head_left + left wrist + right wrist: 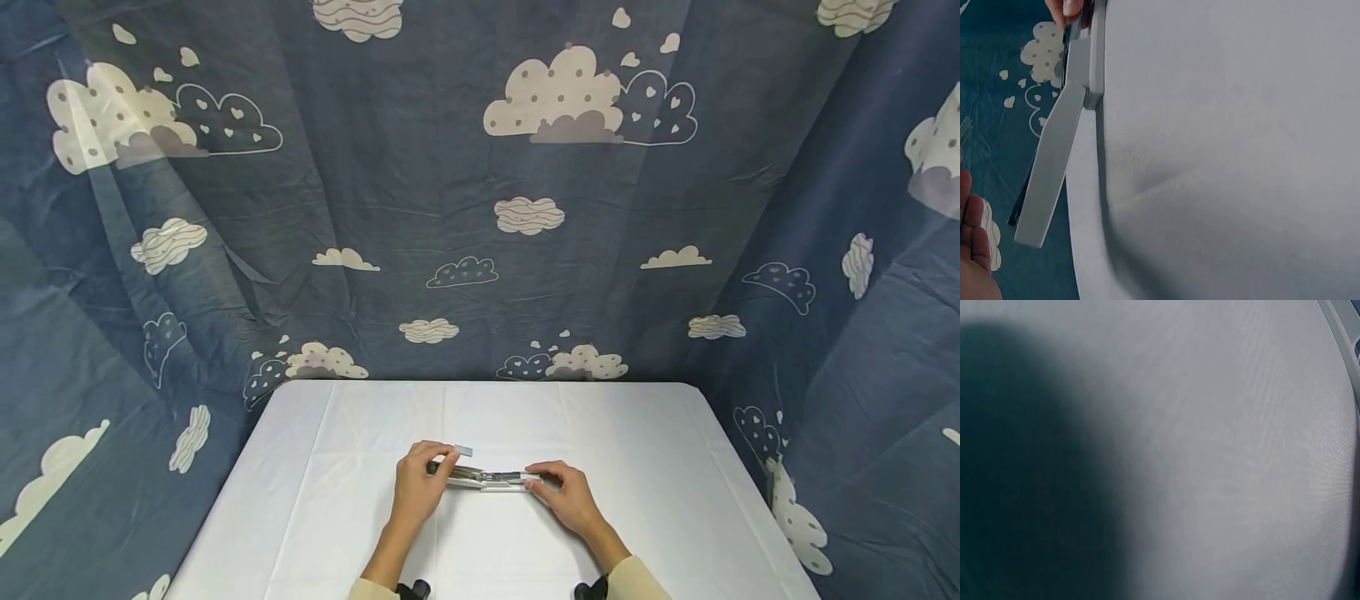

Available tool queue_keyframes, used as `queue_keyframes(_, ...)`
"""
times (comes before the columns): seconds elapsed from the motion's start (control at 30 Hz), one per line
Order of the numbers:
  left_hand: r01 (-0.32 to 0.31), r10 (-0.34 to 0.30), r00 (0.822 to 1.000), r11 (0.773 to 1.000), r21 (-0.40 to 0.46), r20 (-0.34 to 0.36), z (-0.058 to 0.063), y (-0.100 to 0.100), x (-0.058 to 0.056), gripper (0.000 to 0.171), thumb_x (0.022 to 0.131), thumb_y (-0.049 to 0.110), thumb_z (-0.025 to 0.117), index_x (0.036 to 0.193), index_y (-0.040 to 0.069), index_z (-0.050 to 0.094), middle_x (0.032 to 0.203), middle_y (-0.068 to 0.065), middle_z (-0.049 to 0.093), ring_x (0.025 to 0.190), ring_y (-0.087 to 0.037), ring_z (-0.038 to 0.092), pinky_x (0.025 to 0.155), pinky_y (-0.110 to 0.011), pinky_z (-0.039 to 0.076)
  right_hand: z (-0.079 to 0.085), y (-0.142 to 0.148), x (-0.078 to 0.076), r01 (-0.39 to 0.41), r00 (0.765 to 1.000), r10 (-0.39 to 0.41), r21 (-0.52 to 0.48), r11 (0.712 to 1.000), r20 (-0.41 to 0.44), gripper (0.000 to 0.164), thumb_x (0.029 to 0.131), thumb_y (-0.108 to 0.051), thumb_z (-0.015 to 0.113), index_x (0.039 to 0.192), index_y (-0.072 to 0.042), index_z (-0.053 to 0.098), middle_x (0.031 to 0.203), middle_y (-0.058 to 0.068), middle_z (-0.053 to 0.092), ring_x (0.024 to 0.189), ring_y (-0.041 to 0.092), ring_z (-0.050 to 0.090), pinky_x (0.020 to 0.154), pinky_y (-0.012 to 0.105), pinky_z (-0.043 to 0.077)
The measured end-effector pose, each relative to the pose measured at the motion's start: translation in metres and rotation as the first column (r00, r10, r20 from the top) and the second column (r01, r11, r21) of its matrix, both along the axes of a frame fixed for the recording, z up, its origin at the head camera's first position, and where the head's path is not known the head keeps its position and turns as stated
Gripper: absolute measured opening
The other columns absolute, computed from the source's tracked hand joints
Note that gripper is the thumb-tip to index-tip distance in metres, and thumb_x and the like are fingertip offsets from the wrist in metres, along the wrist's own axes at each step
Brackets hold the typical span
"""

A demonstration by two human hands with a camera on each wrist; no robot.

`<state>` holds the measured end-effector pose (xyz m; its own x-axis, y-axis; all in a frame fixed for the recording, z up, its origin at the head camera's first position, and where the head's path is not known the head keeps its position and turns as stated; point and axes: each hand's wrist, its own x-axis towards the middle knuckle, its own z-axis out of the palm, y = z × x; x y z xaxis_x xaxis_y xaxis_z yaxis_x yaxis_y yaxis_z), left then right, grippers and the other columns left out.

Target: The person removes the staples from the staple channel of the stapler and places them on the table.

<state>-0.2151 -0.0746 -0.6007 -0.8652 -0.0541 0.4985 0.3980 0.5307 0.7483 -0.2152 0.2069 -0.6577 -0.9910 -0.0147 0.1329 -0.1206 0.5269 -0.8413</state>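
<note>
A white stapler (491,488), folded wide open, is between the two hands over the table in the head view. My right hand (567,497) grips its right end between thumb and fingers. My left hand (417,485) pinches a small grey strip of staples (464,451) just above the stapler's opened top. In the left wrist view the stapler's white cover (1050,165) slants down from its base, with right-hand fingertips (1069,7) at the far end. The left fingers (974,228) show at the left edge, beside the end of the staple strip (965,130).
A white cloth covers the table (337,500). Behind it and at both sides hangs a dark blue curtain (420,167) with cloud prints. A blurred dark shape (1022,469) fills the left of the right wrist view.
</note>
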Motion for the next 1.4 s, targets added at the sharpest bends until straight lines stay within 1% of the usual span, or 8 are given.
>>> queue_keyframes(0.1, -0.014, 0.015, 1.000, 1.000, 0.006, -0.026, 0.000, -0.006, -0.001, 0.008, 0.089, 0.020, 0.082, 0.094, 0.014, 0.081, 0.097, 0.006, 0.076, 0.098, -0.017, 0.071, 0.090, -0.038, 0.058, 0.000, 0.000, 0.000, -0.001, 1.000, 0.001, -0.003, 1.000, 0.002, 0.022, 0.084, -0.025, 0.086, 0.104, -0.029, 0.079, 0.109, -0.009, 0.075, 0.112, 0.017, 0.068, 0.104, 0.042, 0.053)
queue_keyframes(0.2, -0.018, 0.018, 0.999, 1.000, 0.009, -0.030, 0.000, -0.012, -0.001, 0.008, 0.089, 0.019, 0.082, 0.094, 0.013, 0.081, 0.097, 0.005, 0.076, 0.098, -0.017, 0.071, 0.090, -0.039, 0.058, -0.001, -0.001, 0.000, -0.002, 1.000, 0.002, 0.000, 1.000, -0.002, 0.021, 0.084, -0.025, 0.086, 0.104, -0.029, 0.079, 0.109, -0.009, 0.075, 0.112, 0.017, 0.068, 0.103, 0.041, 0.053)
queue_keyframes(0.4, -0.028, 0.028, 1.000, 1.000, 0.010, -0.014, -0.001, -0.023, 0.001, 0.008, 0.090, 0.020, 0.082, 0.095, 0.014, 0.081, 0.098, 0.005, 0.076, 0.101, -0.016, 0.071, 0.093, -0.042, 0.058, 0.000, -0.002, 0.000, -0.006, 1.000, 0.006, 0.002, 1.000, 0.004, 0.021, 0.085, -0.026, 0.085, 0.104, -0.030, 0.079, 0.108, -0.010, 0.075, 0.112, 0.017, 0.068, 0.103, 0.041, 0.053)
queue_keyframes(0.77, -0.022, 0.022, 1.000, 1.000, 0.017, 0.006, -0.003, -0.038, 0.004, 0.010, 0.091, 0.022, 0.081, 0.095, 0.013, 0.081, 0.099, 0.005, 0.076, 0.103, -0.016, 0.071, 0.096, -0.042, 0.056, -0.001, -0.002, -0.001, -0.004, 1.000, 0.004, 0.000, 1.000, 0.000, 0.021, 0.084, -0.025, 0.086, 0.104, -0.029, 0.079, 0.109, -0.008, 0.075, 0.112, 0.018, 0.068, 0.103, 0.042, 0.053)
queue_keyframes(0.97, -0.044, 0.043, 0.999, 0.999, 0.032, 0.011, -0.002, -0.049, 0.005, 0.008, 0.090, 0.018, 0.082, 0.095, 0.013, 0.080, 0.100, 0.006, 0.075, 0.102, -0.017, 0.071, 0.096, -0.041, 0.057, -0.002, -0.001, -0.004, -0.007, 1.000, 0.007, -0.001, 1.000, -0.002, 0.021, 0.085, -0.025, 0.085, 0.105, -0.028, 0.079, 0.109, -0.008, 0.075, 0.112, 0.018, 0.069, 0.103, 0.041, 0.053)
queue_keyframes(1.13, -0.062, 0.062, 0.998, 0.998, 0.028, -0.005, -0.004, -0.058, 0.004, 0.007, 0.089, 0.016, 0.082, 0.094, 0.011, 0.080, 0.098, 0.004, 0.075, 0.100, -0.019, 0.071, 0.095, -0.035, 0.056, -0.001, 0.000, -0.005, 0.000, 1.000, 0.000, -0.006, 1.000, -0.002, 0.022, 0.085, -0.024, 0.085, 0.105, -0.029, 0.079, 0.109, -0.007, 0.075, 0.113, 0.019, 0.068, 0.105, 0.045, 0.052)
queue_keyframes(1.27, -0.079, 0.078, 0.997, 0.996, 0.033, 0.022, -0.006, -0.067, 0.005, 0.007, 0.088, 0.015, 0.083, 0.093, 0.012, 0.080, 0.097, 0.005, 0.075, 0.100, -0.018, 0.072, 0.095, -0.034, 0.055, -0.002, 0.001, -0.005, -0.002, 1.000, 0.002, -0.001, 1.000, 0.008, 0.022, 0.085, -0.025, 0.085, 0.106, -0.029, 0.079, 0.111, -0.007, 0.075, 0.114, 0.019, 0.068, 0.107, 0.047, 0.051)
queue_keyframes(1.4, -0.083, 0.082, 0.996, 0.996, 0.027, 0.037, -0.008, -0.075, 0.005, 0.007, 0.087, 0.014, 0.084, 0.093, 0.013, 0.081, 0.097, 0.005, 0.076, 0.100, -0.019, 0.072, 0.095, -0.036, 0.055, -0.003, 0.001, -0.006, 0.005, 1.000, -0.005, 0.008, 1.000, 0.003, 0.023, 0.085, -0.025, 0.085, 0.107, -0.029, 0.078, 0.110, -0.007, 0.075, 0.114, 0.019, 0.068, 0.107, 0.048, 0.051)
